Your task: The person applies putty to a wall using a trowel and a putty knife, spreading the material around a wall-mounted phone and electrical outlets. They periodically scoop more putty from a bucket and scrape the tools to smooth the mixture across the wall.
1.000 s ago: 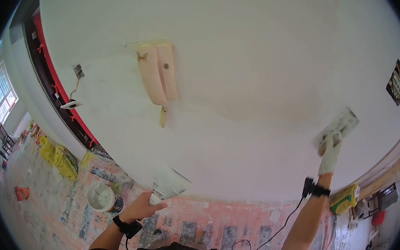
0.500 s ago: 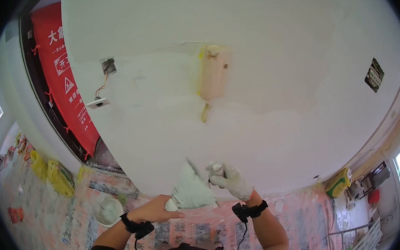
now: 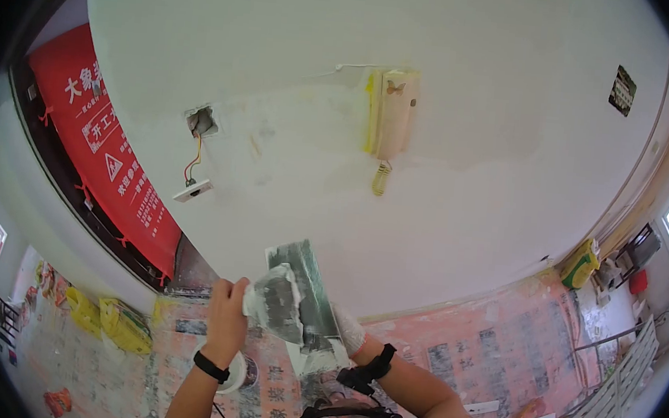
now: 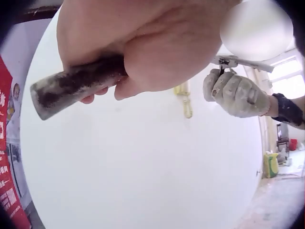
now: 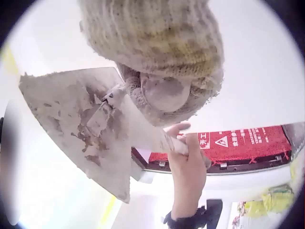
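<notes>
My bare left hand (image 3: 227,319) grips the dark handle (image 4: 71,90) of a wide, fan-shaped putty knife (image 5: 71,119). White putty coats the blade, which overlaps the face of a rectangular plastering trowel (image 3: 313,287) in the head view. My right hand (image 4: 238,95), in a white knit glove smeared with putty, holds that trowel by its handle from beneath; the handle's rounded end (image 5: 167,93) shows below the glove in the right wrist view. In the head view the trowel hides most of the glove. Both tools are in front of my body, below a wall intercom handset (image 3: 392,118).
A white wall (image 3: 461,220) fills the front. An open socket box (image 3: 202,120) has a faceplate (image 3: 193,190) dangling on wires. A putty bucket (image 3: 234,375) stands behind my left forearm. At left are a red banner (image 3: 109,149) and yellow sacks (image 3: 125,324); at right, a metal rack (image 3: 613,393).
My right hand has come from the wall at right, with the trowel, to my body's front. My left hand has risen, and its putty knife now overlaps the trowel. The head view has shifted left.
</notes>
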